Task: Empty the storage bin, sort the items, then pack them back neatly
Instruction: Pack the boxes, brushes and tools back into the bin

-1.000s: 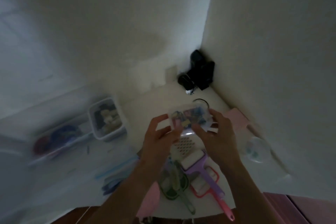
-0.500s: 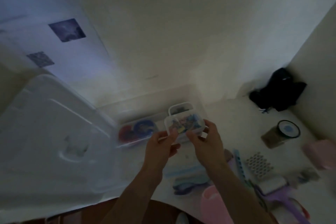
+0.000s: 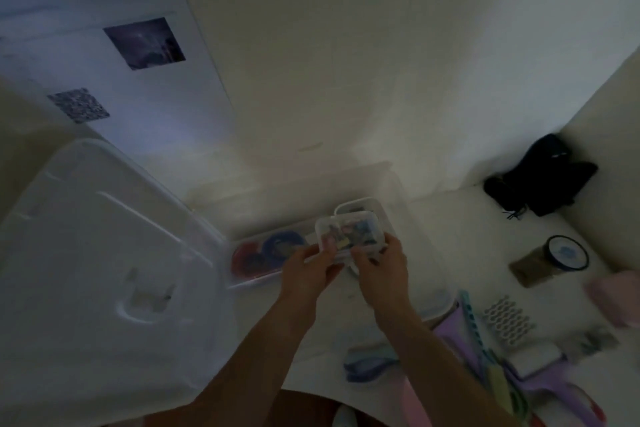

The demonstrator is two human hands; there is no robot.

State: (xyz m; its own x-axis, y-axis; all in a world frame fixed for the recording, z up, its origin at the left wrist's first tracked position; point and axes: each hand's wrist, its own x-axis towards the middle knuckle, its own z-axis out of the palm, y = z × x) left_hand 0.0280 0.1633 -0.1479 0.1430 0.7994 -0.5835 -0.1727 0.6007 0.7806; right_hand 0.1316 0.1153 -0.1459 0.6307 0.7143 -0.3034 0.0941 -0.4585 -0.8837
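Both hands (image 3: 341, 269) cupping small box (image 3: 349, 230)

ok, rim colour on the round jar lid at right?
Dark blue rim, round jar lid, head view.

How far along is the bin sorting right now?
Packing has begun: a tray of coloured items already lies in the storage bin. Left hand and right hand hold a small clear box over it. Scrapers and brushes remain on the table.
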